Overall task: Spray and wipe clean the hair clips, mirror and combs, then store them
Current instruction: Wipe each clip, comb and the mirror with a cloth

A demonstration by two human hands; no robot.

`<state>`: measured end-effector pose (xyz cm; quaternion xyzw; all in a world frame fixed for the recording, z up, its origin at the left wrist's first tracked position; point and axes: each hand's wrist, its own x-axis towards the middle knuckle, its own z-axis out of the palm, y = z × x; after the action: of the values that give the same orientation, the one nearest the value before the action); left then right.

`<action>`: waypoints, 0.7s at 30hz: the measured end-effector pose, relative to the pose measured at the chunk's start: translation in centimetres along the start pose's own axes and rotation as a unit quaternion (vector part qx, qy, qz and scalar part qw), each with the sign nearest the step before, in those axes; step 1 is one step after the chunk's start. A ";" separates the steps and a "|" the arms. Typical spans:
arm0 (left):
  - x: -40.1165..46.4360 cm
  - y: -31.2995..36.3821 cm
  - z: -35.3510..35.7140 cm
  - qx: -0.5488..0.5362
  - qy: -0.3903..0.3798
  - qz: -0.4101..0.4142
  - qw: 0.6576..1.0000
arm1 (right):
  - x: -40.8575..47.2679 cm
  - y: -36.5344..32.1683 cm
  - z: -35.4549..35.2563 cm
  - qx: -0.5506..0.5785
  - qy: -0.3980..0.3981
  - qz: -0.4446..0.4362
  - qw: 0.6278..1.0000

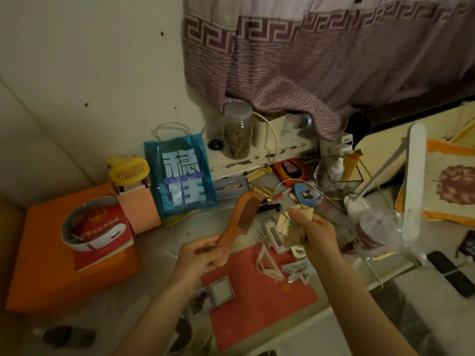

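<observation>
The wooden comb [240, 219] is up off the tabletop [159, 242], held in your left hand [203, 255] by the end of its handle, with the teeth facing right toward your other hand. It is a warm orange-brown, with a long tapering handle, an arched back and a row of fine dark teeth.

The clearest writing is on the blue plastic bag [180, 176] standing behind the comb: two big pale block characters, the top one reading 稳. The red booklet [102, 235] on the orange box [66, 255] at the left carries a gold emblem and a line of gold characters, partly hidden by a white neck fan [87, 227] lying on it; I can make out 中华人民 and no more.

Your left fingers [218, 251] are curled tight round the comb's handle. Your right hand [314, 231] pinches a crumpled beige cloth [285, 224] with a small green print, fingers bunched on it, just right of the comb's teeth and not touching them.

Below your hands a red mat [257, 304] lies on the tabletop with pale hair clips [267, 263] on its upper part and a small square compact mirror [221, 290], open, at its left edge.
</observation>
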<state>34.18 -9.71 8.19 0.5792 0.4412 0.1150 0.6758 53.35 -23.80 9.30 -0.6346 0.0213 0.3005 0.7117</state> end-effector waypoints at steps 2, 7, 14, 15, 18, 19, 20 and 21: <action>1.3 -0.9 1.3 -0.012 0.017 -0.018 1.000 | 1.5 0.3 -0.7 -0.007 -0.003 0.015 1.000; 5.6 -4.2 5.0 -0.066 0.068 -0.115 0.989 | 6.6 1.0 -2.6 -0.046 -0.023 0.072 0.996; 9.2 -8.3 10.0 -0.169 0.179 -0.180 0.952 | 11.3 2.4 -4.1 -0.144 -0.077 0.148 0.975; 9.5 -8.9 10.4 -0.175 0.192 -0.187 0.947 | 11.8 2.6 -4.3 -0.151 -0.086 0.153 0.973; 10.3 -9.9 11.0 -0.190 0.231 -0.206 0.932 | 12.9 3.3 -4.7 -0.175 -0.110 0.163 0.965; 10.5 -10.3 11.1 -0.193 0.241 -0.209 0.928 | 13.2 3.5 -4.8 -0.180 -0.116 0.166 0.963; 10.8 -10.6 11.1 -0.196 0.248 -0.215 0.924 | 13.5 3.8 -5.0 -0.182 -0.121 0.169 0.961; 11.0 -10.9 11.2 -0.196 0.251 -0.220 0.922 | 13.8 4.1 -5.0 -0.183 -0.126 0.171 0.960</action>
<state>44.91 -13.25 -7.22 0.2754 0.6814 0.1894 0.6511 64.56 -22.80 -0.98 -0.6977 -0.0157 0.4942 0.5184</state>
